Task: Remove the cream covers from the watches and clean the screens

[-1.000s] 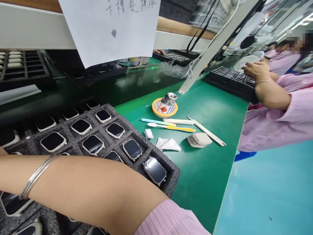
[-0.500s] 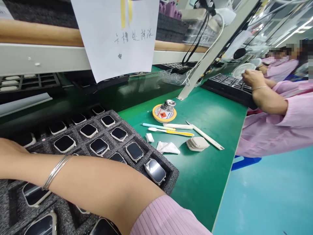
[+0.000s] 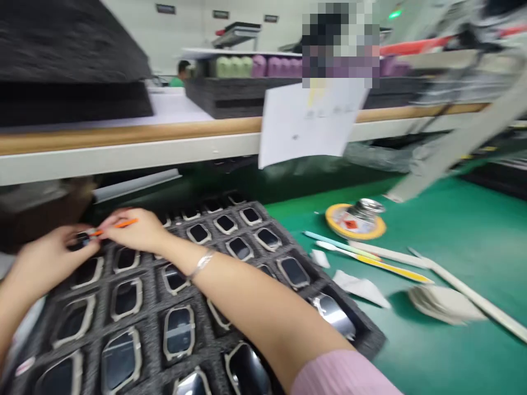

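Note:
At the far left, over the back of the foam tray (image 3: 154,318), my left hand (image 3: 49,263) grips a small dark-faced watch (image 3: 81,239), mostly covered by the fingers and blurred. My right hand (image 3: 138,227), with silver bangles at the wrist, is closed on a thin orange stick-like tool (image 3: 125,223). The tool's left end meets the watch; its tip is too blurred to make out. Square watches (image 3: 179,332) with dark screens and pale cases fill rows of compartments under my right forearm.
Right of the tray on the green table (image 3: 432,362) lie a yellow-rimmed dish with a metal-topped dispenser (image 3: 362,216), a yellow-white toothbrush (image 3: 374,262), a craft knife (image 3: 465,288), white cloth pieces (image 3: 360,286) and stacked pale pads (image 3: 444,303). A shelf (image 3: 197,153) with hanging paper overhangs the back.
The view has swung left, bringing both hands into sight. Earlier only my right forearm crossed the tray, its hand out of frame. The neighbouring co-worker's arms on the right have left view.

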The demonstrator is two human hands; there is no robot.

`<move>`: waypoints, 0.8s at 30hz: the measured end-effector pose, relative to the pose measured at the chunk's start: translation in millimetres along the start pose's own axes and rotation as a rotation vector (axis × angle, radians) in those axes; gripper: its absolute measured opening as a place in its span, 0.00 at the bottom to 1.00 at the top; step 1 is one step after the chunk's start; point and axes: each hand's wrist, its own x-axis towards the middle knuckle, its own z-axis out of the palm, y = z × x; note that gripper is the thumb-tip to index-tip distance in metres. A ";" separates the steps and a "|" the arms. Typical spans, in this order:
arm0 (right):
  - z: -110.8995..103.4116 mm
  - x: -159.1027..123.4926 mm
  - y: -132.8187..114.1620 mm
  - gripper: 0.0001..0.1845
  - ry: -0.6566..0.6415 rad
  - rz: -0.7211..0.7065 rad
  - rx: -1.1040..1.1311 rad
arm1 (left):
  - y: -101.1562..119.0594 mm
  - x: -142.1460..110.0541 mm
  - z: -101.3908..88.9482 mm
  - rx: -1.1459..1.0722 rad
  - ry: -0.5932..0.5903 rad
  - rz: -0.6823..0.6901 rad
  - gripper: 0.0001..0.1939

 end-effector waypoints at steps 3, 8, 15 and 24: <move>8.9 -1.2 9.5 0.02 -0.045 -0.014 0.068 | 1.5 -7.5 -0.6 -0.086 0.051 -0.012 0.22; 16.9 1.7 24.8 0.12 -0.126 -0.003 0.135 | -1.9 -11.3 7.5 -0.152 0.087 0.003 0.16; 15.9 -2.4 27.9 0.14 -0.140 0.002 0.147 | -7.3 -16.0 9.4 -0.251 0.092 0.048 0.11; 14.1 -1.1 30.7 0.13 -0.169 -0.006 0.144 | -8.5 -16.9 10.5 -0.287 0.060 0.032 0.13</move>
